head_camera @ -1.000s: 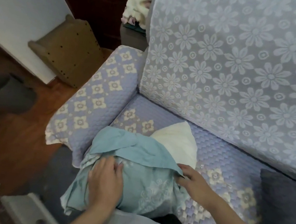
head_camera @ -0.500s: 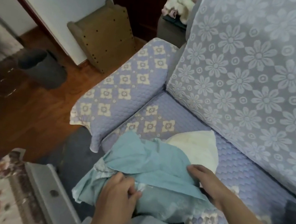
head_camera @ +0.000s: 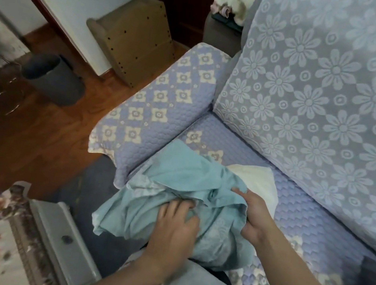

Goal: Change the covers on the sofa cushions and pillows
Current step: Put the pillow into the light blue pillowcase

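Off to the left of both hands, down on the wooden floor, stand a dark bin (head_camera: 51, 79) and a brown board (head_camera: 132, 49) leaning on the wall; neither has any part in the job. The padded sofa arm (head_camera: 162, 111) rises just beyond and left of the left hand (head_camera: 174, 229). That hand lies on the teal pillow cover (head_camera: 174, 189), fingers bent into a fold near the middle of the bundle, apparently pinching cloth, though whether it has the opening's edge cannot be told. The cover is rumpled and bunched under both hands at the front of the seat (head_camera: 306, 210). To the right, close beside the first, the right hand (head_camera: 253, 214) clutches a gathered fold of the same cover, thumb over the top. Just past its fingers a white pillow (head_camera: 257, 180) pokes out bare, one corner uncovered. The job looks mid-way on this one pillow: whether the teal cover is going on or coming off cannot be read here. A dark cushion (head_camera: 374, 282), far right of the right forearm, appears yet untouched.
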Demonstrator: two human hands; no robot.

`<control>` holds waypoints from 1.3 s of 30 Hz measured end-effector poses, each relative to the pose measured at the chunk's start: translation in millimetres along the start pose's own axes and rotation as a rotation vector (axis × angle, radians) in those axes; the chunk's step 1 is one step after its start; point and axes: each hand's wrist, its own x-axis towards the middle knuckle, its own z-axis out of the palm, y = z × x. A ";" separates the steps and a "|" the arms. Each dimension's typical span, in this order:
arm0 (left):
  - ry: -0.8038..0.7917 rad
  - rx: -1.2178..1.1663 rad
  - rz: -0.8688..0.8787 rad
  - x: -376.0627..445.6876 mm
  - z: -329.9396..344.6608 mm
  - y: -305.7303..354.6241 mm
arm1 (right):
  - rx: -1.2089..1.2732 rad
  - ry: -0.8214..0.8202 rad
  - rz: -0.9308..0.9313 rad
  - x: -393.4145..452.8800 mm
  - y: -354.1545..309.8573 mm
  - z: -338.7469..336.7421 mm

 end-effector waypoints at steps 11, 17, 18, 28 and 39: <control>-0.237 -0.355 0.005 -16.4 -14.4 -43.0 | -0.239 -0.410 0.398 -23.0 12.8 26.9; 0.189 -0.432 -0.374 -22.0 -29.2 -65.4 | 0.062 -0.108 0.250 -14.7 21.8 14.9; 0.226 -0.438 -0.449 -22.6 -31.0 -73.5 | 0.045 -0.063 0.232 -11.1 24.4 13.1; -0.109 -0.554 -0.450 35.0 -31.9 -119.1 | -0.069 0.076 0.152 -2.1 10.3 8.0; 0.083 -0.837 -0.524 96.4 -45.8 -101.5 | -0.053 -0.092 0.130 -19.6 15.5 -6.0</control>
